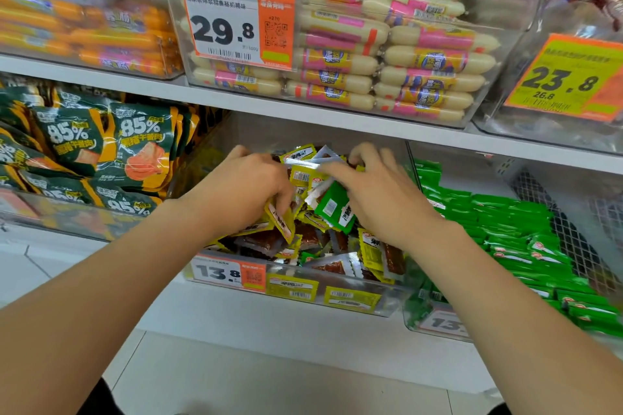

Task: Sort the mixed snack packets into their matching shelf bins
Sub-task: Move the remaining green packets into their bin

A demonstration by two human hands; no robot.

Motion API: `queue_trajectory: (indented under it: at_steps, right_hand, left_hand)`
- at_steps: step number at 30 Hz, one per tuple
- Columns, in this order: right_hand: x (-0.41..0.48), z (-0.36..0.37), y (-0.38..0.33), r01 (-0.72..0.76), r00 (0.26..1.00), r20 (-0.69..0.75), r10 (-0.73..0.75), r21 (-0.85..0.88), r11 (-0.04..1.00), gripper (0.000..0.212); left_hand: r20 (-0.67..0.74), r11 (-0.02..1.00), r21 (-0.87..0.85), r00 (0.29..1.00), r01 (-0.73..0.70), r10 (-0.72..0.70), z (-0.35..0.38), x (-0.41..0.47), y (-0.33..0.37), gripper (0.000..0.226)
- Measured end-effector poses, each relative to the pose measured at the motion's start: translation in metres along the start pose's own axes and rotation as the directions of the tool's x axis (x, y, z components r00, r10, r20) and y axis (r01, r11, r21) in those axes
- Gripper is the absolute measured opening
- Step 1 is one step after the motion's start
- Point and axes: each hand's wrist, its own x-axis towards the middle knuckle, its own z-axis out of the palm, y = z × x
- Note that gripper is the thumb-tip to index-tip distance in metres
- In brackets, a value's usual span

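Both hands are inside the clear middle bin point(337, 305) on the lower shelf, which holds several small yellow snack packets with a few green ones mixed in. My left hand point(251, 184) has its fingers curled round yellow packets point(281, 221). My right hand point(374, 189) grips a bunch of packets, a green packet point(333, 207) foremost and yellow and silver-edged ones point(305, 158) above it. To the right stands the bin of green packets point(526, 232), filled in neat rows.
On the lower left a bin holds dark green and orange 85% pouches point(101, 145). The upper shelf carries bins of cream sausage sticks point(387, 57) and orange sausages point(84, 30), with price tags 29.8 point(232, 27), 23.8 point(566, 77) and 13.8 point(226, 271). White floor tiles lie below.
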Motion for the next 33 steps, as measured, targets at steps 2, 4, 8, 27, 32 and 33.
queue_trajectory:
  at_steps: [2,4,8,27,32,33]
  right_hand:
    - [0.002,-0.003,-0.001,0.056,0.998,0.042,-0.055,-0.018,0.998,0.063]
    - [0.002,-0.007,-0.003,0.041,0.991,0.123,-0.046,0.045,0.998,0.055]
    - [-0.003,-0.011,-0.008,0.02,0.995,0.1,-0.03,0.102,0.995,0.045]
    - [-0.008,-0.004,-0.004,-0.119,0.991,-0.03,0.128,0.219,0.968,0.045]
    - [-0.009,-0.003,-0.001,-0.157,0.984,-0.038,0.173,0.258,0.953,0.041]
    - [-0.008,-0.003,-0.001,-0.162,0.983,-0.043,0.18,0.27,0.949,0.04]
  left_hand:
    - [0.126,0.998,0.057,0.991,0.034,-0.041,0.0,-0.003,0.0,0.043]
    - [0.143,0.995,0.073,0.987,0.067,-0.076,-0.002,-0.006,0.003,0.03]
    - [0.055,0.99,0.075,0.991,0.119,-0.123,-0.006,-0.005,0.024,0.043]
    - [0.617,0.945,-0.267,0.787,0.191,0.015,0.013,0.013,0.055,0.057]
    - [0.505,0.927,-0.351,0.861,0.135,0.065,0.021,0.012,0.054,0.03]
    - [0.474,0.929,-0.354,0.877,0.106,0.08,0.022,0.012,0.055,0.022]
